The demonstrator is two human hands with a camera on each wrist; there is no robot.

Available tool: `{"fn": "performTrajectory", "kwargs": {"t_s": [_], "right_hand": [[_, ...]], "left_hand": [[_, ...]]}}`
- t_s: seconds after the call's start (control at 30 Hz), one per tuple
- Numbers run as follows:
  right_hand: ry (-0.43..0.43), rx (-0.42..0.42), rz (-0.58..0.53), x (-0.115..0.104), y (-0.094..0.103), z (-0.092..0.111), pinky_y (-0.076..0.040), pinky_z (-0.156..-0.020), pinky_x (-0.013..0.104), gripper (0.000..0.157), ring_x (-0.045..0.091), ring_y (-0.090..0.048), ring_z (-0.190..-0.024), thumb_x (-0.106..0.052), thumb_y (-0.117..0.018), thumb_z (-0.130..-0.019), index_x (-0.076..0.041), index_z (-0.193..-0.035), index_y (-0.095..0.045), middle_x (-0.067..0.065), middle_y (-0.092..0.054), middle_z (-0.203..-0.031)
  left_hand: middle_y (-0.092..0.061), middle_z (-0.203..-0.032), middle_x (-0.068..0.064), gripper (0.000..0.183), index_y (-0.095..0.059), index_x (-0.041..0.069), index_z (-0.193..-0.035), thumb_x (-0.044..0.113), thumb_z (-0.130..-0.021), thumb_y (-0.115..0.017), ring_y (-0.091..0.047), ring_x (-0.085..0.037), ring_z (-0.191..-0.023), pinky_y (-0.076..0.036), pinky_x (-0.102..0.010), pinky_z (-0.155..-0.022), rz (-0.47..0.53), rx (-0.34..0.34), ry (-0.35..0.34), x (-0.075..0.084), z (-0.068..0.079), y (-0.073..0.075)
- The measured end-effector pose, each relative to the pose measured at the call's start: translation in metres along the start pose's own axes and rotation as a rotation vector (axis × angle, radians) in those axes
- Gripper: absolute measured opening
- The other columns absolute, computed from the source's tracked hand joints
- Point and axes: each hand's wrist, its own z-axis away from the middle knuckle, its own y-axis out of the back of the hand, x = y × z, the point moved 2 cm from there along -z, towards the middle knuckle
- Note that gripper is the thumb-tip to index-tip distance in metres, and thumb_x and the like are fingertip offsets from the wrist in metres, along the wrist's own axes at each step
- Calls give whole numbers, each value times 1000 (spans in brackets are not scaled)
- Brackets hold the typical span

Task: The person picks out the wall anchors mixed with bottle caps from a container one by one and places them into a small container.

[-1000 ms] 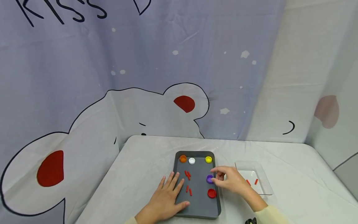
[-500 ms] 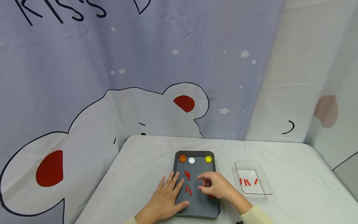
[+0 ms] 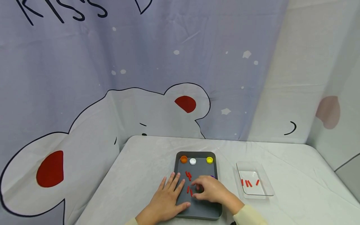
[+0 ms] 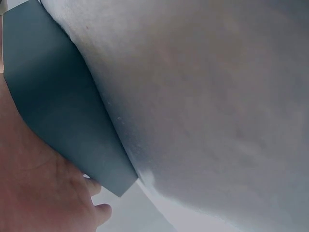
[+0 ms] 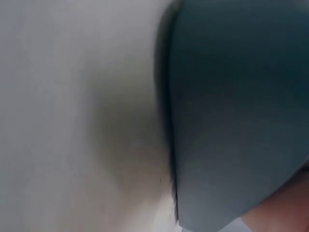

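Observation:
My left hand [image 3: 166, 198] rests with spread, straight fingers on the left edge of a dark grey tray [image 3: 203, 212]. In the head view my right hand [image 3: 211, 189] hovers over the tray's middle. Its thumb and index finger are bent and apart, beside a small red stick [image 3: 191, 192]. Another red stick [image 3: 188, 189] lies just left of that one, with a cluster of red sticks [image 3: 188, 175] farther up. The right hand hides most of a purple cap [image 3: 212, 177] and all of the red cap. Both wrist views show little of the fingers.
Orange [image 3: 183, 159], white and yellow caps [image 3: 209, 160] stand along the tray's far end. To the right, a clear plastic box [image 3: 268, 184] contains several red sticks [image 3: 248, 183]. A white cloth covers the table [image 3: 146, 168], and a printed curtain hangs behind.
My right hand has moved left and slightly nearer, from beside the purple cap to the red sticks, uncovering more sticks in the box. The left hand stays put.

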Motion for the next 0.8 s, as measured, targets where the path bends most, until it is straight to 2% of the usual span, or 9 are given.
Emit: {"fn": "performTrajectory", "kwargs": {"t_s": [0.37, 0.8], "right_hand": [[-12, -34, 114, 0, -7, -3, -46, -63, 21, 37, -1, -48, -70, -36, -86, -78, -17, -109, -78, -11, -58, -81], [-1, -11, 141, 1, -10, -6, -43, -60, 20, 35, -2, -45, -67, -37, -87, -78, -17, -105, -79, -12, -56, -79]], "left_hand": [[-30, -165, -14, 87, -44, 13, -155, 76, -95, -37, -20, -36, -154, -21, -63, -118, -17, 14, -10, 1, 0, 0], [-28, -166, -13, 86, -42, 14, -156, 75, -95, -39, -19, -35, -155, -21, -61, -119, -28, -26, -2, 2, 0, 4]]}}
